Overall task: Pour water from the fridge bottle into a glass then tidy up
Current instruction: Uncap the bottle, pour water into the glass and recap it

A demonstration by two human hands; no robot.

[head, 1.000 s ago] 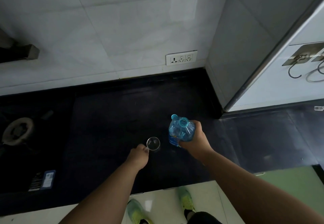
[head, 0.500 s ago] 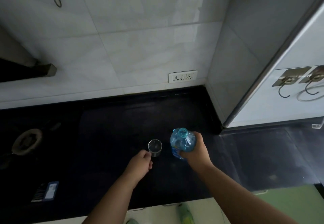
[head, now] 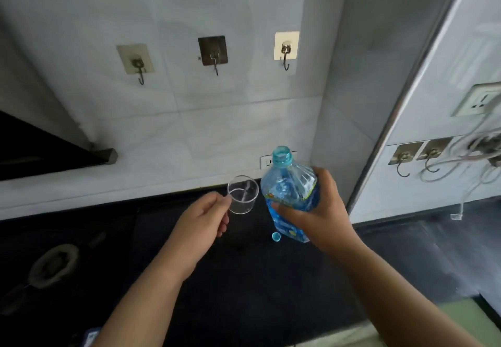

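My left hand holds a small clear glass by its side, lifted above the black counter; a little water seems to sit in it. Just right of it, my right hand grips a blue-tinted plastic water bottle around its body. The bottle is uncapped and stands roughly upright, its mouth at the top. Its blue cap lies on the counter below the bottle.
A tiled wall carries three adhesive hooks and a socket behind the bottle. A stove burner sits on the left. The grey wall corner stands right, with more hooks and white cables.
Both hands have lifted the glass and the bottle off the counter. The camera has tilted upward, showing the wall hooks. The blue cap is now visible on the counter.
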